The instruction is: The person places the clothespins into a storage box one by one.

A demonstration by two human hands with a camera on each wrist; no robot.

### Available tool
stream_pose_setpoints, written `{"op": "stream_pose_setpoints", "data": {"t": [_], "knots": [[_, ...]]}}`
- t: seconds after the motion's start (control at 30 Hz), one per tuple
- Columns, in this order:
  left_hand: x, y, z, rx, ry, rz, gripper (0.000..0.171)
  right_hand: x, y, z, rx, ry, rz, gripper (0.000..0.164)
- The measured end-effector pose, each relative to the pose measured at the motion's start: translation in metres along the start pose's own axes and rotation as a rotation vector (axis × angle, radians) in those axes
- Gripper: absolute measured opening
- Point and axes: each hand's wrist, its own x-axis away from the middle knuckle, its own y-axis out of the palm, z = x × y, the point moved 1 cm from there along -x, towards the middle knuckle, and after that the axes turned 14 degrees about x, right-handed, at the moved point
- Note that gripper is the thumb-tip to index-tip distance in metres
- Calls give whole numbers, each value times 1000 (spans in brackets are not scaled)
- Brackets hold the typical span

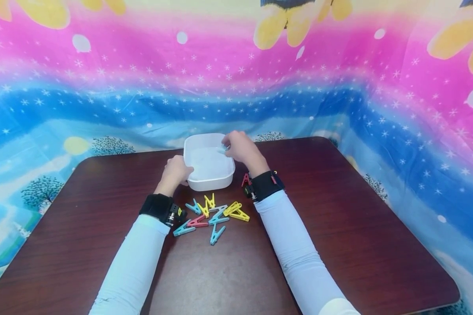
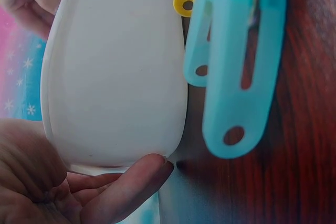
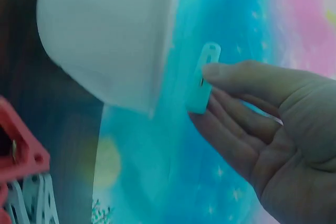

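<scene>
A white plastic tub (image 1: 210, 183) stands toward the back of the table. My left hand (image 1: 174, 172) grips its left side, thumb over the rim and the other fingers along the outer wall. Above the tub's right rim, my right hand (image 1: 242, 148) pinches a light blue clothespin (image 3: 199, 90) between thumb and fingers. In the right wrist view this clothespin is apart from the tub wall. On the table in front of the tub lie several loose clothespins, among them a red clothespin (image 1: 197, 222), a yellow clothespin (image 1: 240, 215) and a blue clothespin (image 2: 231, 93).
Another red clothespin (image 1: 246, 179) lies beside my right wrist, partly hidden by the wrist strap. Grey clothespins (image 3: 34, 198) show near it in the right wrist view. A colourful printed cloth (image 1: 220, 78) hangs behind the dark wooden table (image 1: 358, 227).
</scene>
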Motion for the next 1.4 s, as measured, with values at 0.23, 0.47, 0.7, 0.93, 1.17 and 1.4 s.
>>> {"op": "stream_pose_setpoints", "data": {"t": [0.23, 0.47, 0.7, 0.93, 1.17, 1.4], "knots": [[1, -1, 0, 13, -6, 7, 42, -1, 20, -27, 137, -185, -178, 35], [3, -1, 0, 10, 10, 8, 42, 1, 37, -30, 182, -203, -235, 35], [3, -2, 1, 17, 6, 2, 40, 2, 45, -30, 179, -231, -229, 35], [1, -2, 0, 19, 5, -1, 40, 3, 41, -30, 193, -218, -257, 36], [1, -1, -2, 28, -2, -12, 43, 1, 29, -22, 150, -221, -271, 37], [0, 0, -2, 37, 6, 4, 45, 3, -1, 3, 55, -168, -150, 41]]}}
